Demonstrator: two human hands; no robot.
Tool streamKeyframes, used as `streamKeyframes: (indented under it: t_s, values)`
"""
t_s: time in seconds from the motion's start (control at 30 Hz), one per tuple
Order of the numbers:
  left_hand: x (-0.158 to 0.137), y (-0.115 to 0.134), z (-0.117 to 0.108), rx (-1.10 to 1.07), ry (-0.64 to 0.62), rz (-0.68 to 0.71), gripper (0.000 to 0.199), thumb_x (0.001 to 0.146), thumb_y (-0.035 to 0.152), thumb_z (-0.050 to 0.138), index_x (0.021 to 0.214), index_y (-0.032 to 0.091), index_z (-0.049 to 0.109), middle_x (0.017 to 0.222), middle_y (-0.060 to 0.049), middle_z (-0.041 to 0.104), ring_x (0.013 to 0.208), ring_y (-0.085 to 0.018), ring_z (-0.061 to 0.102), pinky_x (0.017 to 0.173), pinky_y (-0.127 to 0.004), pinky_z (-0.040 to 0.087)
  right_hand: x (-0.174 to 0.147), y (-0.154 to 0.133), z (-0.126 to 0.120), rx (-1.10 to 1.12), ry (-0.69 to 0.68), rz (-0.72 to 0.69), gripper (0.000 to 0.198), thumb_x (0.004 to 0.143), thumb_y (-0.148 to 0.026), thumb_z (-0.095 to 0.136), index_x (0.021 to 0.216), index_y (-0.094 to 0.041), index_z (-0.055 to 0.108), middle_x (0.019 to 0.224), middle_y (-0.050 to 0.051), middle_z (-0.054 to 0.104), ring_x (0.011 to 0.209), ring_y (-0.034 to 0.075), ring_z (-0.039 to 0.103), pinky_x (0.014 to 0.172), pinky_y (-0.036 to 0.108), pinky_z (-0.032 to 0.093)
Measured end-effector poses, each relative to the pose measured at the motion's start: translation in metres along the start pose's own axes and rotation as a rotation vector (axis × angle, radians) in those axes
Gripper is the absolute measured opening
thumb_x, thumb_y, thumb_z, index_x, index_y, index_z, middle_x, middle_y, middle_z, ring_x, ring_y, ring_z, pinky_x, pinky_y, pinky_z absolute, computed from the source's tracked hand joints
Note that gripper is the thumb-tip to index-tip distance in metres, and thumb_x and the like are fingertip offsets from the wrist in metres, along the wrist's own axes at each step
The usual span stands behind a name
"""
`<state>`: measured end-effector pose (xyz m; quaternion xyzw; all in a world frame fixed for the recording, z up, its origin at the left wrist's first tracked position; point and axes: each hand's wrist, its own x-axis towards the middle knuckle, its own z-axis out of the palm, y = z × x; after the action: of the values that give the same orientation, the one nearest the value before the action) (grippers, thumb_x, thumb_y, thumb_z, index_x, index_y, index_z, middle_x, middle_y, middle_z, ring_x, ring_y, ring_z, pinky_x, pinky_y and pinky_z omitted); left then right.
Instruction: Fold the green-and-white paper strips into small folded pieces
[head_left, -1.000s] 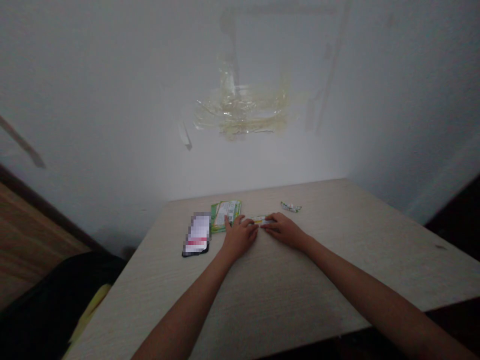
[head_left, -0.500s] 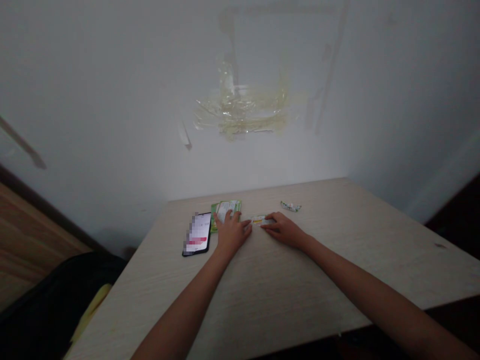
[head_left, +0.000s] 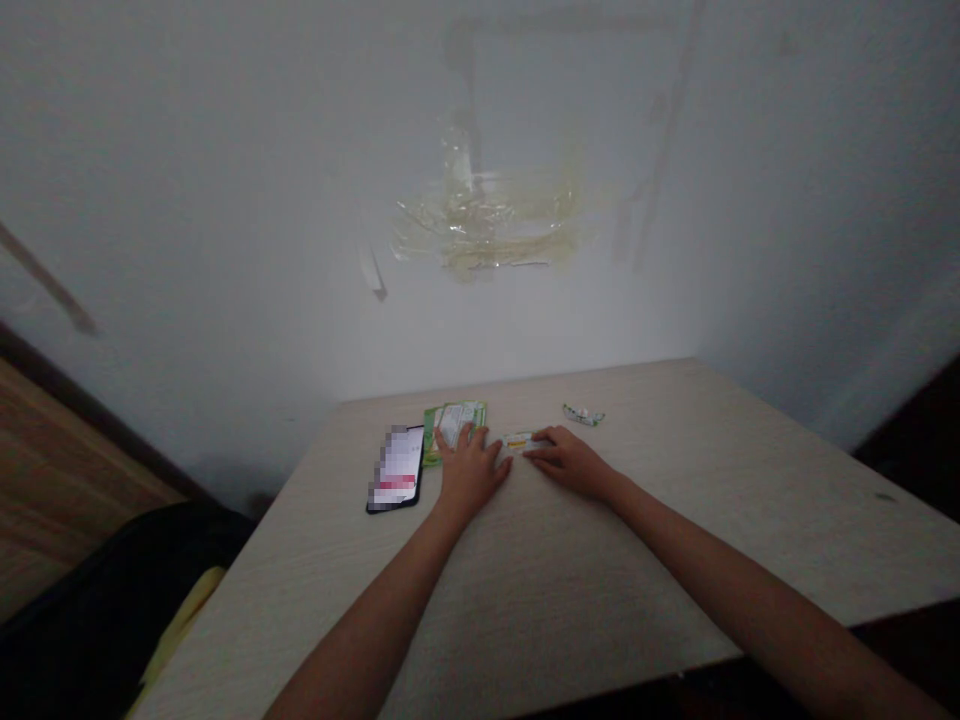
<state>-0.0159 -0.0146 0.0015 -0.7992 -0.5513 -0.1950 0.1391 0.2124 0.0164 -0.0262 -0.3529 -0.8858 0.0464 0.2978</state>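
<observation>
A small pale printed strip with a yellow band [head_left: 517, 442] lies flat on the table between my two hands. My right hand [head_left: 574, 462] has its thumb and fingers closed at the strip's right end. My left hand [head_left: 472, 475] is spread out, its index finger and thumb near the strip's left end; whether they touch it I cannot tell. Its other fingers reach over the lower edge of green and white printed packets [head_left: 455, 420], partly covering them.
Left of the packets lies a phone [head_left: 397, 470] with a lit screen. A crumpled green and white wrapper [head_left: 583, 414] rests beyond my right hand. The wooden table [head_left: 540, 580] meets a wall [head_left: 525, 320] with old tape [head_left: 487, 225]. Dark cloth [head_left: 150, 570] is at left.
My left hand has shifted slightly right, and its thumb and index finger are spread wider beside the strip. My right hand stays at the strip's right end. The view has moved a little.
</observation>
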Motion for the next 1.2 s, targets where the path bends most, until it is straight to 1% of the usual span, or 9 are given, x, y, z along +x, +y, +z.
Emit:
streamKeyframes:
  t_s: [0.17,0.37,0.5,0.63,0.7,0.83,0.97,1.2]
  values:
    - [0.001,0.002,0.000,-0.009,0.005,0.024,0.031,0.088,0.049,0.052,0.106,0.032,0.071,0.129,-0.009,0.060,0.130,-0.036,0.042,0.108,-0.076,0.003,-0.001,0.001,0.000,0.013,-0.003,-0.001,0.024,0.093,-0.031,0.057,0.111,-0.027,0.073,0.119,0.013,0.060,0.109,0.023,0.056,0.096,0.042,0.047]
    - [0.003,0.000,0.001,0.000,0.012,0.033,0.031,0.088,0.048,0.053,0.102,0.029,0.073,0.127,-0.010,0.061,0.129,-0.036,0.043,0.106,-0.078,0.005,0.000,0.004,0.001,0.052,-0.003,0.013,0.024,0.094,-0.030,0.056,0.112,-0.027,0.072,0.119,0.011,0.063,0.109,0.023,0.058,0.096,0.041,0.047]
    - [0.004,-0.001,0.003,-0.036,0.007,0.052,0.030,0.088,0.048,0.053,0.099,0.028,0.073,0.126,-0.010,0.062,0.129,-0.036,0.043,0.106,-0.079,0.002,0.001,0.006,0.002,0.073,-0.012,0.019,0.027,0.096,-0.029,0.052,0.115,-0.024,0.070,0.118,0.011,0.064,0.110,0.022,0.058,0.097,0.040,0.047]
    - [0.004,-0.001,0.004,-0.088,-0.006,0.103,0.028,0.088,0.044,0.054,0.099,0.027,0.073,0.123,-0.009,0.063,0.128,-0.033,0.045,0.109,-0.076,-0.001,0.003,0.007,0.003,0.073,-0.017,0.010,0.026,0.096,-0.027,0.052,0.114,-0.024,0.071,0.116,0.011,0.065,0.109,0.022,0.058,0.096,0.040,0.047]
    - [0.004,0.000,0.003,-0.114,-0.017,0.132,0.027,0.089,0.044,0.053,0.101,0.028,0.073,0.123,-0.007,0.063,0.128,-0.031,0.045,0.110,-0.075,-0.001,0.004,0.007,0.003,0.074,-0.021,0.008,0.026,0.095,-0.026,0.053,0.113,-0.023,0.071,0.116,0.011,0.065,0.108,0.022,0.058,0.095,0.040,0.047]
    - [0.005,0.007,0.002,-0.153,-0.043,0.147,0.025,0.090,0.044,0.053,0.103,0.035,0.071,0.126,-0.003,0.060,0.130,-0.029,0.042,0.110,-0.074,0.001,0.004,0.007,0.004,0.075,-0.013,0.006,0.025,0.095,-0.026,0.054,0.113,-0.024,0.071,0.115,0.010,0.064,0.108,0.022,0.057,0.095,0.039,0.047]
    - [0.004,0.011,0.001,-0.163,-0.050,0.177,0.023,0.089,0.044,0.054,0.100,0.035,0.072,0.126,-0.004,0.060,0.129,-0.029,0.043,0.109,-0.076,0.002,0.004,0.007,0.004,0.073,-0.008,0.006,0.025,0.095,-0.027,0.054,0.113,-0.023,0.071,0.112,0.011,0.065,0.107,0.021,0.057,0.094,0.038,0.047]
    - [0.001,0.010,0.000,-0.188,-0.067,0.151,0.023,0.088,0.045,0.056,0.103,0.039,0.072,0.128,-0.003,0.056,0.128,-0.028,0.042,0.110,-0.074,0.001,0.004,0.008,0.004,0.084,-0.007,0.010,0.025,0.095,-0.028,0.053,0.113,-0.024,0.071,0.110,0.010,0.064,0.105,0.021,0.058,0.093,0.038,0.047]
